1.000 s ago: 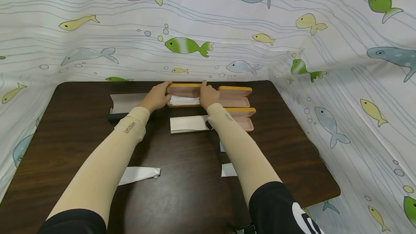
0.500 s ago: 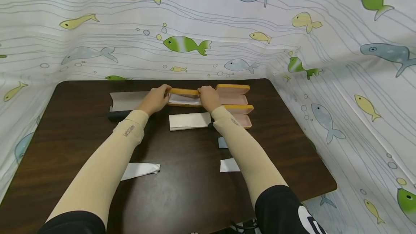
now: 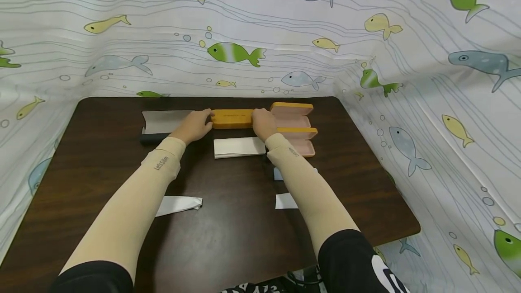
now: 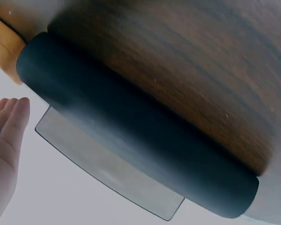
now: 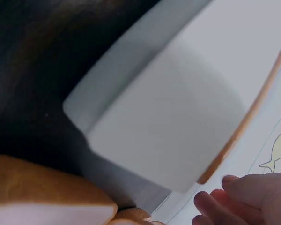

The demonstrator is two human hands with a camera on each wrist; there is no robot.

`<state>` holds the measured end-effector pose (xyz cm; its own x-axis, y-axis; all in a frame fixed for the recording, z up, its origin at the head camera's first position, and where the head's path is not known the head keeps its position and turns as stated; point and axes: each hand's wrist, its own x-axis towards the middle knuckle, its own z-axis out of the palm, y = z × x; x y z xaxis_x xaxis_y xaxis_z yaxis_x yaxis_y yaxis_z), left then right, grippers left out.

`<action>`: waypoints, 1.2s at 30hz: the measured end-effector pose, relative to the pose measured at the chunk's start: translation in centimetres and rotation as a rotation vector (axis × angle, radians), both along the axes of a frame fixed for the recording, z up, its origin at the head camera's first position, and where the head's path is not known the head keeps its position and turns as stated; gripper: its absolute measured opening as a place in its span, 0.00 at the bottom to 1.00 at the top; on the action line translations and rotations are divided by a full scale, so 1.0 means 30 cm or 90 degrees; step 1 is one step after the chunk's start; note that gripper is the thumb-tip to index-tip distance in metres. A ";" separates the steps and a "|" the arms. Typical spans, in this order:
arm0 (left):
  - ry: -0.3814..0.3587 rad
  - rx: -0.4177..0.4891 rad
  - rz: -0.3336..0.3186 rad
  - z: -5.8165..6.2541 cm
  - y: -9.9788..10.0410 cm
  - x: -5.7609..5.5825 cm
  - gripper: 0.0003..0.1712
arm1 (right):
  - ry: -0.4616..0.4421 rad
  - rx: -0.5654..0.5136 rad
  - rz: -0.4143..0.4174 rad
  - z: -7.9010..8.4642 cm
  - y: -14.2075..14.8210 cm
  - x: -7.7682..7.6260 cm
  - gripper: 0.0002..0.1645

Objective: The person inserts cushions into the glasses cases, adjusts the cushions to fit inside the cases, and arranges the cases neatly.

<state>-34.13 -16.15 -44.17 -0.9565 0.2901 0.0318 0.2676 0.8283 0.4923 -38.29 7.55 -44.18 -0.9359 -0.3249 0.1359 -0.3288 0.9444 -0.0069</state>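
Observation:
A yellow glasses case (image 3: 233, 119), its lid down, lies at the back of the table between both hands. My left hand (image 3: 194, 125) holds its left end, fingertips on top and thumb at the front. The right hand (image 3: 264, 124) grips the other end; its fingers are partly hidden in the head view. In the left wrist view, the fingers (image 4: 16, 122) are close by the case's orange end. White cloth seen inside the case earlier is now hidden. Directly in front lies a cream folded case (image 3: 239, 148), which fills much of the right wrist view.
Two yellow cases with pink linings stand open on the right, one at the back (image 3: 291, 116) and one nearer (image 3: 299, 141). A black case with a grey flap (image 3: 167, 122) is on the left. White cloths (image 3: 179, 205) and a blue one (image 3: 278, 174) lie nearer the front.
The lid of the yellow glasses case has come down, from open through half-lowered to shut, with both hands at its ends. The hands have otherwise stayed nearly in place.

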 end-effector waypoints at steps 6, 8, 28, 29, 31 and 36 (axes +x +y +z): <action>0.007 0.023 0.018 0.016 -0.020 0.012 0.22 | 0.001 -0.015 -0.019 0.021 0.000 0.018 0.13; 0.014 0.028 0.023 0.023 -0.027 0.016 0.21 | 0.002 -0.023 -0.015 0.032 -0.005 0.030 0.15; -0.025 -0.039 -0.055 0.102 -0.220 0.274 0.15 | -0.145 -0.149 0.142 0.115 -0.161 0.234 0.16; -0.029 -0.043 -0.062 0.099 -0.235 0.297 0.15 | -0.160 -0.148 0.159 0.114 -0.169 0.252 0.16; -0.047 -0.048 -0.074 0.091 -0.261 0.347 0.14 | -0.200 -0.140 0.189 0.104 -0.183 0.288 0.16; -0.111 -0.093 -0.113 0.053 -0.295 0.470 0.10 | -0.309 -0.087 0.270 0.059 -0.215 0.374 0.12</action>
